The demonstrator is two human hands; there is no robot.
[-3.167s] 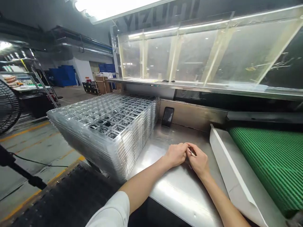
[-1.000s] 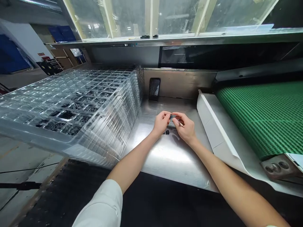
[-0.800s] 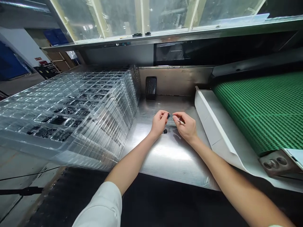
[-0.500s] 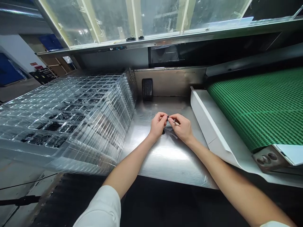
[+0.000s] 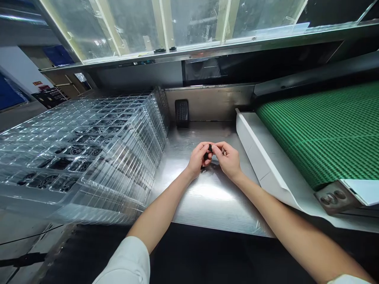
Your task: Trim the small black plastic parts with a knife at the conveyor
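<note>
My left hand [image 5: 199, 157] and my right hand [image 5: 229, 159] meet fingertip to fingertip just above the steel table [image 5: 207, 197]. Between the left fingers sits a small black part [image 5: 209, 148], pinched tight. The right hand's fingers are closed too, with a thin metal tool like tweezers [image 5: 222, 151] lying under them; it touches the same part. Another small dark piece shows on the table under the left hand, mostly hidden.
A tall stack of clear plastic trays [image 5: 89, 138], the top one holding black round parts, fills the left. A green conveyor belt [image 5: 319, 130] with a white side guard [image 5: 266, 161] runs on the right. A dark phone [image 5: 181, 112] leans on the back wall.
The view tilted down from the hall to the table. My hands parted briefly with the black part in the left fingers, then closed together again.
</note>
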